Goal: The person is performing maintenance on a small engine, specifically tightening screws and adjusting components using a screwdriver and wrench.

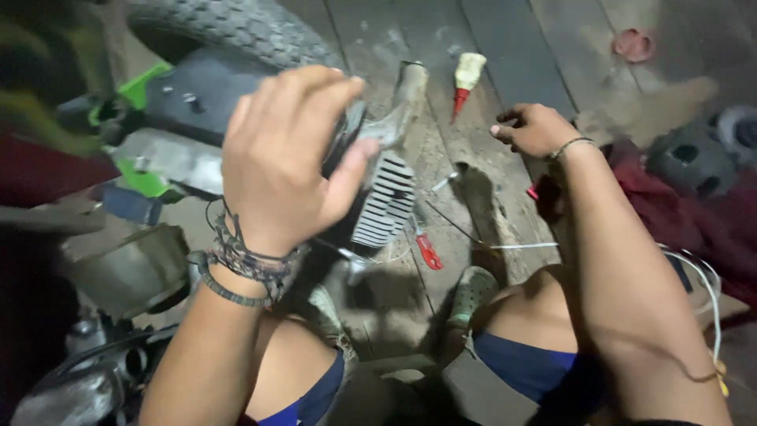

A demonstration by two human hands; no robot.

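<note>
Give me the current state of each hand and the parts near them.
Left hand: grip closed around the finned engine part, lifted off the floor.
Right hand: curled, apparently empty, above the wooden floor.
Squeeze bottle: lying on its side.
Tyre: resting, untouched.

Bare wooden floor (505,55) lies open between the right hand (536,128) and the red-tipped tube (465,81). Nearer the knees, a red-handled tool (428,251), a thin wire (473,237) and a small metal bolt (444,182) clutter the boards. The finned engine part (386,201) and the tyre (236,28) block the way on the left, with red cloth (694,221) crowding the right.
</note>
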